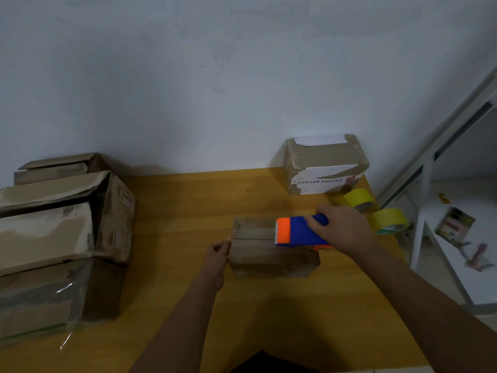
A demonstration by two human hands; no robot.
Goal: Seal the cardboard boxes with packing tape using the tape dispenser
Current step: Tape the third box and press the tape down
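Observation:
A small brown cardboard box (258, 251) sits in the middle of the wooden table (188, 211). My right hand (341, 227) grips a blue and orange tape dispenser (295, 232) and holds it on the box's top, orange end pointing left. My left hand (219, 253) is at the box's left edge, fingers curled and thumb against the side of the box. Whether it pinches a tape end there is not visible.
Larger worn cardboard boxes (53, 232) are stacked at the table's left. A taped box with a white label (325, 165) stands at the back right, two yellow tape rolls (376, 214) beside it. A white metal shelf frame (430, 184) stands right of the table.

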